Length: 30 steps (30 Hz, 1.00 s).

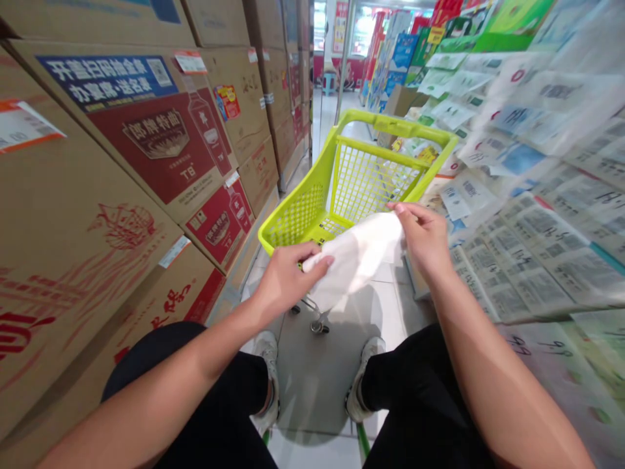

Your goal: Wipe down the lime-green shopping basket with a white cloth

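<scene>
A white cloth or tissue point(359, 257) is stretched between my two hands, in front of the shopping cart; which material it is I cannot tell. My left hand point(291, 277) pinches its left end between thumb and fingers. At the upper right corner, my right hand point(424, 238) grips it the same way. Just beyond stands a lime-green plastic shopping cart point(297, 208), its near rim partly covered by the white sheet and my left hand. Through its lattice sides the basket floor shows in part.
Stacked cardboard boxes point(156, 137) wall the left side. On the right, rows of packaged goods with handwritten prices point(541, 228) rise close to my arm. A cart caster point(319, 327) rests on the tiled floor point(317, 384) between my shoes. Far ahead is a blue stool point(330, 81).
</scene>
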{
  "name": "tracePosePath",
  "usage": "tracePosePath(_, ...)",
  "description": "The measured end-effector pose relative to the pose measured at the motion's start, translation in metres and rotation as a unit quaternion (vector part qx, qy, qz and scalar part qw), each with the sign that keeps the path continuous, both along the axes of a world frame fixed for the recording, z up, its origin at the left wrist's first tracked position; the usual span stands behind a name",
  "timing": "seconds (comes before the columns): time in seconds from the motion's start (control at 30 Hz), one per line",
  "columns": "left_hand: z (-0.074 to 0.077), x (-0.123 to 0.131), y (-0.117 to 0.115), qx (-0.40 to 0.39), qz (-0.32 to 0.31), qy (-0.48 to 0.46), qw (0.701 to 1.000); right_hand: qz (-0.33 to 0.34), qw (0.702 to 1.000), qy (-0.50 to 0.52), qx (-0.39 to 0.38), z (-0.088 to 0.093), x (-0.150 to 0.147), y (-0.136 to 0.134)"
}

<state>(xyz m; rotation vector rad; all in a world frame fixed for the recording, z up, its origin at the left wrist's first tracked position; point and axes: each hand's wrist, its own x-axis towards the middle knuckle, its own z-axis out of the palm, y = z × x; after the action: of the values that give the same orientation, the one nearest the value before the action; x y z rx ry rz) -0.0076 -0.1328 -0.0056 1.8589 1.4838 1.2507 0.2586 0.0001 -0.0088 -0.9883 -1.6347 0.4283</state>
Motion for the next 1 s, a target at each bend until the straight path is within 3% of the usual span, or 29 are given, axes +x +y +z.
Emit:
tracePosePath(0.1, -0.012, 0.02, -0.008, -0.04, -0.019, -0.006, 0.999, -0.048, 0.998, 0.019, 0.035, -0.007, 0.013, 0.034)
tracePosePath(0.2, -0.021, 0.024, -0.009, -0.07, -0.046, 0.011, 0.996, -0.098, 0.991, 0.004, 0.086, -0.011, 0.023, 0.063)
tracePosePath(0.3, -0.025, 0.022, -0.005, -0.007, -0.03, 0.089, 0.996, -0.086, 0.99, -0.057, 0.101, -0.015, 0.029, 0.081)
tracePosePath(0.43, -0.031, 0.025, 0.003, 0.068, 0.011, 0.242, 0.968, -0.087, 0.976, -0.169, 0.107, -0.02, 0.029, 0.084)
tracePosePath(0.53, -0.038, 0.028, 0.008, 0.06, -0.012, 0.298, 0.952, -0.128, 0.96, -0.233, 0.089, -0.022, 0.027, 0.075)
tracePosePath(0.63, -0.041, 0.028, 0.013, 0.032, -0.055, 0.348, 0.935, -0.191, 0.94, -0.256, 0.119, -0.019, 0.023, 0.062)
tracePosePath(0.7, -0.042, 0.025, 0.016, 0.009, -0.085, 0.374, 0.924, -0.155, 0.937, -0.282, 0.134, -0.015, 0.019, 0.052)
tracePosePath(0.83, -0.046, 0.015, 0.025, 0.048, -0.118, 0.355, 0.926, 0.032, 0.906, -0.414, 0.085, -0.013, 0.007, 0.032)
tracePosePath(0.9, -0.047, 0.005, 0.031, 0.074, -0.126, 0.331, 0.932, 0.063, 0.884, -0.457, 0.068, -0.014, 0.0, 0.024)
tracePosePath(1.0, -0.048, -0.018, 0.043, 0.082, -0.131, 0.314, 0.937, 0.059, 0.877, -0.469, 0.085, -0.016, -0.01, 0.017)
